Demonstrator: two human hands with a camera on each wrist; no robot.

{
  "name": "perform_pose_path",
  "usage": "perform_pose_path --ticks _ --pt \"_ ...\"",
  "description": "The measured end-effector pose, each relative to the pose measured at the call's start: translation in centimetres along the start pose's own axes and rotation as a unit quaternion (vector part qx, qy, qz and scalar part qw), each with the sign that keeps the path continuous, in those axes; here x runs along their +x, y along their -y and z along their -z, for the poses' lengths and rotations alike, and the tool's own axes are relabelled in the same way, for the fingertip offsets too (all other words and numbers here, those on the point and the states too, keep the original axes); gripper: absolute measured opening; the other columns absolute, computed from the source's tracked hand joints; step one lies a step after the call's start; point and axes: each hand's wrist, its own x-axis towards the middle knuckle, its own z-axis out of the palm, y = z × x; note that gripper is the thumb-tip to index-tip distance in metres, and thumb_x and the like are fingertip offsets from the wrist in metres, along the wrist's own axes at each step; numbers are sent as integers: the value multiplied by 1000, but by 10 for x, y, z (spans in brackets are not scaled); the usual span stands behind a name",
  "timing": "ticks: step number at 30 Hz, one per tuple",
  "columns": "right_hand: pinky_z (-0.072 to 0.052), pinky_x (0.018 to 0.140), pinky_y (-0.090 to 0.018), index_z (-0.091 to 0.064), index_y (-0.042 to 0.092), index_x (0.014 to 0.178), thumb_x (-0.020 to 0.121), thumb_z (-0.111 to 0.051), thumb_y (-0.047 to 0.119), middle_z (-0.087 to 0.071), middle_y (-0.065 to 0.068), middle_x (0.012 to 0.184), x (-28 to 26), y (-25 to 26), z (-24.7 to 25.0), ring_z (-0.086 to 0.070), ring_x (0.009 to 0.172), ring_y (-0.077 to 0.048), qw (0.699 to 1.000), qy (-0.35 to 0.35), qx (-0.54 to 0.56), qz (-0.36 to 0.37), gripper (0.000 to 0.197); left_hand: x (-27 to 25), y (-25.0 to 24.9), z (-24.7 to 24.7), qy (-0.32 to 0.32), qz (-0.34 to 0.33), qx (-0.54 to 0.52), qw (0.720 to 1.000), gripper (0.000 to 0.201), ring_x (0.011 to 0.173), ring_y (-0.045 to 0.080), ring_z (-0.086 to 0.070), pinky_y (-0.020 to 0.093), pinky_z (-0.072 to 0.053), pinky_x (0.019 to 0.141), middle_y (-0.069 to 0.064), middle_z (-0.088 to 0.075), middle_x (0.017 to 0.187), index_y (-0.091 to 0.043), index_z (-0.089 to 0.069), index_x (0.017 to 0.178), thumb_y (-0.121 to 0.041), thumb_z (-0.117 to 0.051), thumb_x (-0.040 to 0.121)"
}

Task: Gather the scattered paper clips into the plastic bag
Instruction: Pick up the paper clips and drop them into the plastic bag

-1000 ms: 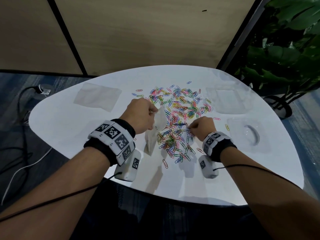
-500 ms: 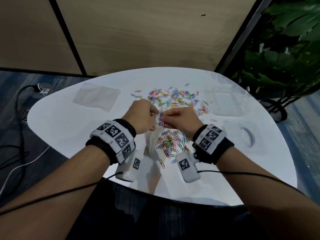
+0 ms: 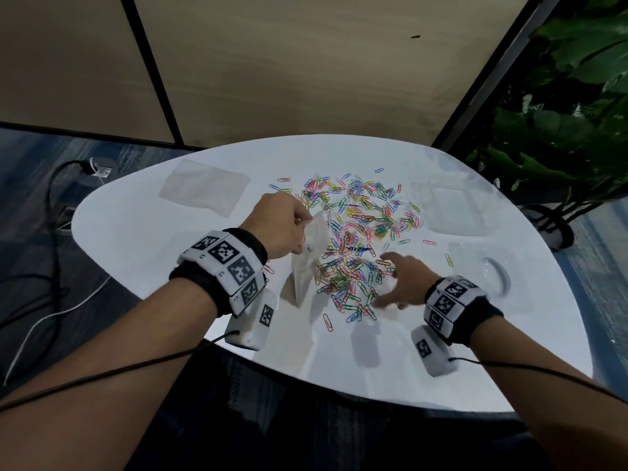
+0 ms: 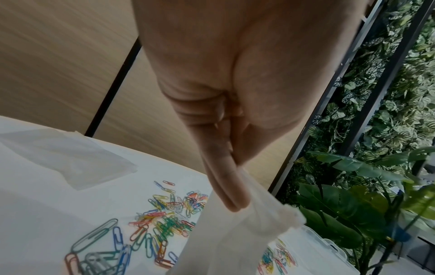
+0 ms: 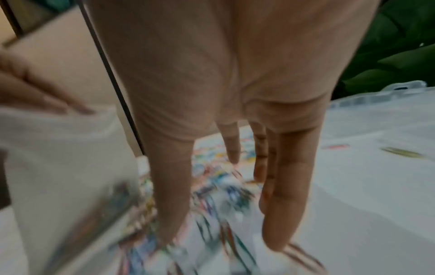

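My left hand (image 3: 282, 229) pinches the top edge of a small clear plastic bag (image 3: 311, 256), which hangs upright with its bottom on the white table (image 3: 136, 243); the left wrist view shows the fingers (image 4: 226, 184) clamped on the bag (image 4: 235, 232). A few clips lie in the bag's bottom (image 4: 98, 260). Many coloured paper clips (image 3: 360, 226) lie scattered right of the bag. My right hand (image 3: 397, 283) is over the near part of the pile, fingers spread and straight, blurred by motion; its fingers (image 5: 287, 186) hold nothing.
A flat clear bag (image 3: 204, 188) lies at the table's back left. Clear plastic box parts (image 3: 452, 209) (image 3: 489, 266) sit at the right. A potted plant (image 3: 560, 130) stands beyond the right edge. Cables (image 3: 51, 205) run on the floor at left.
My right hand went from the pile up to the bag's mouth with clips, then came back down over the pile with fingers spread. The left hand kept hold of the bag.
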Motion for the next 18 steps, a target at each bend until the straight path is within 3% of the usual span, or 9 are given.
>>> perform_pose_path --ticks 1,2,4,5,10,13,16,18 --pt "-61 68 -30 -26 23 151 57 -93 36 -42 -16 140 1 -6 -8 -68 79 -20 1000 15 -10 -6 117 0 1 1 0 0 5 1000 27 58 13 -71 14 -53 52 8 -67 86 -5 -68 120 -5 -52 97" --pt "-60 79 -34 -20 24 153 53 -94 39 -37 -17 142 2 -8 -16 -67 92 -24 1000 15 -21 0 125 0 1 2 0 -1 9 1000 27 59 15 -72 16 -53 54 8 -68 86 -5 -68 119 -5 -52 97" --pt "-48 101 -40 -15 24 154 52 -94 41 -31 -16 141 6 -3 -30 -54 119 -32 999 -10 -42 19 130 -1 0 3 1 -5 16 1000 28 65 21 -75 23 -58 61 7 -66 87 -4 -69 118 -3 -50 97" --pt "-45 103 -41 -15 24 154 53 -94 41 -31 -16 140 9 3 -35 -51 122 -33 998 -27 -39 30 129 -1 0 3 2 -6 18 1000 28 66 23 -75 25 -59 63 7 -64 88 -3 -69 118 -3 -50 97" --pt "-49 98 -37 -30 29 150 65 -87 43 -33 -15 134 28 27 -49 -56 109 -32 987 -103 -60 107 103 -4 -2 2 10 -12 31 999 28 70 24 -76 22 -55 57 9 -64 89 -4 -68 118 -3 -52 96" --pt "-47 104 -46 -39 36 145 73 -80 44 -30 -16 145 35 39 -50 -51 122 -38 974 -114 -131 146 83 -8 -1 7 8 -15 50 999 29 85 28 -75 31 -60 72 15 -72 100 -3 -69 118 -1 -56 92" --pt "-46 104 -45 -55 28 136 84 -71 38 -41 -15 141 37 52 -50 -54 119 -37 967 -112 -151 173 56 -7 3 7 1 -10 48 999 29 84 27 -74 27 -58 66 14 -72 105 -6 -70 118 -3 -56 92" --pt "-48 92 -38 -67 18 123 87 -69 30 -56 -16 122 36 56 -48 -60 105 -35 964 -134 -135 186 37 -6 4 6 2 -8 49 999 29 88 27 -74 27 -58 68 14 -72 108 -6 -70 118 -4 -57 92"
